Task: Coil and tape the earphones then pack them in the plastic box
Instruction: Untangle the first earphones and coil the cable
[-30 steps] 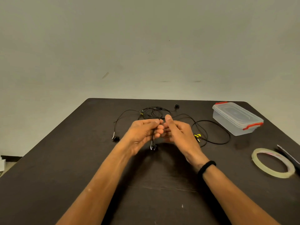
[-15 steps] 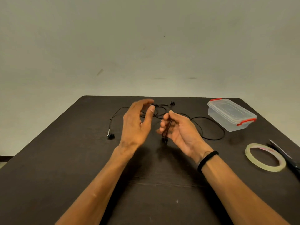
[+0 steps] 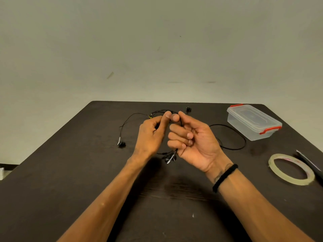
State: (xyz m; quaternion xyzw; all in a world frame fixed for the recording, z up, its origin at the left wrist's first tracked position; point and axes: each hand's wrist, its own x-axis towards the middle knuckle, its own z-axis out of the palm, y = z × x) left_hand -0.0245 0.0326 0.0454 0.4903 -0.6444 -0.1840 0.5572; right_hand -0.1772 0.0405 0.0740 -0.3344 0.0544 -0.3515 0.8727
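- The right hand (image 3: 197,142) curled its fingers round the thin black earphone cable (image 3: 232,145).
- The left hand (image 3: 152,135) pinched that cable at its fingertips.
- The lidded clear plastic box with red clips (image 3: 253,123) stood near the dark table's (image 3: 70,180) far right corner.

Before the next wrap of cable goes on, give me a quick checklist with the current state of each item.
1. Right hand holds the earphone cable: ok, fingers curled round it.
2. Left hand pinches the cable near the right thumb: ok.
3. Earbuds hang below the right hand: ok.
4. Loose cable free of snags on the table: cannot tell, strands overlap behind the hands.
5. Tape roll lies near the right arm: ok.
6. Plastic box open for packing: not ok, lid is on.
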